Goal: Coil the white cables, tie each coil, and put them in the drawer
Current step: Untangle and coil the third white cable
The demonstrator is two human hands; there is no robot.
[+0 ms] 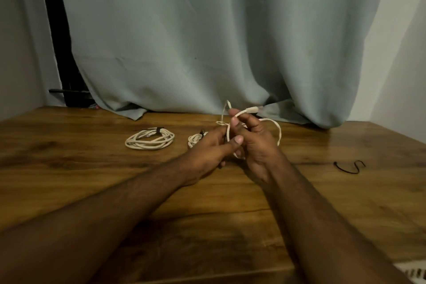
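Hands (230,143) loop white cable (277,131) mid-table (69,168), tied coil (149,139) left

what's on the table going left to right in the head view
large tied coil → small coil → left hand → right hand working the loose white cable → black tie lying on the table

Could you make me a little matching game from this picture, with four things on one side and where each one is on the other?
1. large tied coil
2. small coil
3. loose black tie
4. uncoiled white cable

A. held up in both hands
B. alone at the table's right
C. partly hidden behind the left hand
D. flat on the table, farthest left

Pairs: 1-D, 2-C, 3-B, 4-A
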